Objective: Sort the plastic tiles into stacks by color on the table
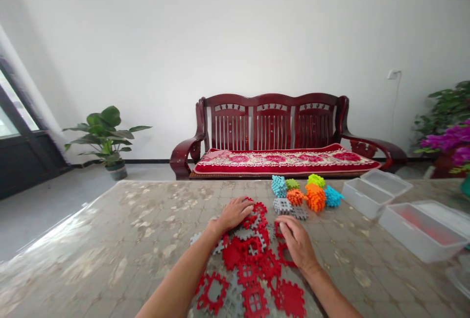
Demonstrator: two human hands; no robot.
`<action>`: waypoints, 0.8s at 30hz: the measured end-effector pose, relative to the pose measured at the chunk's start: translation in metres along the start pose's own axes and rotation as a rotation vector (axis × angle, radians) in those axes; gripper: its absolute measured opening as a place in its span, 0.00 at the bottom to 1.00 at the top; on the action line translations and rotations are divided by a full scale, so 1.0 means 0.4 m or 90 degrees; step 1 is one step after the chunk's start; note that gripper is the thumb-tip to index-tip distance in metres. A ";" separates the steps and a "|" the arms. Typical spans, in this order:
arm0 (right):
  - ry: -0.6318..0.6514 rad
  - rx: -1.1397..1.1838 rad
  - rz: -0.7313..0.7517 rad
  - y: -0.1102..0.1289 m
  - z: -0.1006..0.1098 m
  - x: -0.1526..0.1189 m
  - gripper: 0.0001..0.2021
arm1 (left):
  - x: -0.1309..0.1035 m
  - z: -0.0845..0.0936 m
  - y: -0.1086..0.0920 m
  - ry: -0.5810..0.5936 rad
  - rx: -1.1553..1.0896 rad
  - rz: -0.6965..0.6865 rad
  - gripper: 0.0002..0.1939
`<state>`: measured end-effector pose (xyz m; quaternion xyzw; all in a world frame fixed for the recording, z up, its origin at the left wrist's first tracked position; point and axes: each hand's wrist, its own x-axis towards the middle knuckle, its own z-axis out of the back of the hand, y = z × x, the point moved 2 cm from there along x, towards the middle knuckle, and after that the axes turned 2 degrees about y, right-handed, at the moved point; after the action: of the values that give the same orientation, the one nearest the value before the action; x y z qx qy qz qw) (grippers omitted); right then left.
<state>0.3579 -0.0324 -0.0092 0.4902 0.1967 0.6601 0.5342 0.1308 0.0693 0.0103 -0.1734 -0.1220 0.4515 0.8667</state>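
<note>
Red and grey interlocking plastic building tiles with toothed edges lie in a loose heap on the table in front of me. My left hand (235,214) rests palm down over the far left of the heap, fingers stretched out over the red tiles. At the right edge, my right hand (298,243) has curled fingers with the thumb against them, at a red frame tile (277,230) partly hidden by the hand. Another red frame tile (284,255) lies just below that hand. Nearest me are a solid red tile (291,299) and a red window tile (255,301).
Beyond the heap stand grouped tiles: orange (316,197), light blue (278,187), blue (333,196) and grey (282,205). Two clear plastic boxes, one farther back (362,198) and one nearer (411,239), stand at the right. A wooden bench (271,127) is behind the table (110,249).
</note>
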 end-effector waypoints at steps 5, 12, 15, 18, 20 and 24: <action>-0.038 -0.007 -0.021 -0.015 0.005 0.001 0.18 | -0.082 0.049 0.034 0.011 -0.020 0.018 0.29; -0.037 -0.016 -0.014 -0.023 -0.005 -0.001 0.17 | -0.293 0.068 0.182 -0.026 0.078 0.252 0.29; -0.019 -0.023 -0.010 -0.024 -0.013 -0.003 0.17 | -0.320 0.042 0.167 -0.025 0.104 0.271 0.30; -0.007 -0.034 -0.010 -0.023 -0.014 -0.004 0.18 | -0.301 0.022 0.125 -0.034 0.104 0.237 0.30; 0.000 -0.039 -0.006 -0.020 -0.012 -0.005 0.18 | -0.280 0.015 0.102 -0.041 0.103 0.216 0.29; -0.004 -0.043 -0.016 -0.018 -0.006 -0.005 0.19 | -0.250 0.007 0.078 -0.048 0.082 0.204 0.27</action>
<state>0.3595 -0.0311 -0.0167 0.4713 0.1788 0.6584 0.5589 0.0504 0.0039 -0.0054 -0.1179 -0.0958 0.5969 0.7878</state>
